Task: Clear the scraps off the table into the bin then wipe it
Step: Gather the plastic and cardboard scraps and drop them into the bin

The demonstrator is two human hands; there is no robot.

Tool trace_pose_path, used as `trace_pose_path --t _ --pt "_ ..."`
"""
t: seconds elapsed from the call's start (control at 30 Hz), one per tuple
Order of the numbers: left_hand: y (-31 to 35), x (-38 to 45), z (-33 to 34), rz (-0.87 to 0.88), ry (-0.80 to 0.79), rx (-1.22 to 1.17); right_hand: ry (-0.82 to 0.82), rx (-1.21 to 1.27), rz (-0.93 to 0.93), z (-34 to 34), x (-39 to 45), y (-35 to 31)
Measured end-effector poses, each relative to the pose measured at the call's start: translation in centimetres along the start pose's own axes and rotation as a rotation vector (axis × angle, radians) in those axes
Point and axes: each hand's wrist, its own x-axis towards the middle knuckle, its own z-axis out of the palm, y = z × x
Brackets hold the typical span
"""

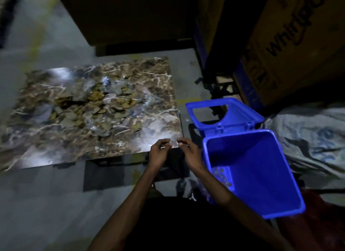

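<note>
Scraps of yellow-brown leaf and clear plastic (97, 105) are heaped up-left of the loosely curled, empty left hand (158, 151) and right hand (188, 151), the left nearer, with the blue plastic bin (261, 176) right.

Tabletop (37, 94), left and centre of frame: brown marble pattern, white and cream veins, pale glare patches. Scraps (97, 107) in its middle: yellow-tan and olive-brown flakes, some grey-clear bits mixed in. Bin (270, 176), lower right: bright blue inside and out; small pale specks at its bottom. Bin lid (240, 118) just above it: same blue. Cardboard box (291, 45), upper right: brown with dark lettering. Cloth (313, 138), right edge: grey-white with faded blue print. Floor (37, 204): dull grey, faint yellow marks at upper left.
</note>
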Motion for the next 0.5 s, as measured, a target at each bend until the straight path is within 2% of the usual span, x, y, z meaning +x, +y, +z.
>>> trace_pose_path --t 0.17,0.3,0.5 --pt "-1.8 3.4 -6.7 -0.016 0.020 -0.004 -0.065 -0.102 -0.012 7.1 1.6 -1.9" --pt "-0.4 4.4 -11.2 -0.026 0.061 -0.026 -0.104 -0.207 -0.003 11.4 2.8 -1.8" --pt "-0.6 6.8 -14.9 -0.125 0.151 -0.147 -0.099 -0.284 0.031 13.5 4.7 -2.9"
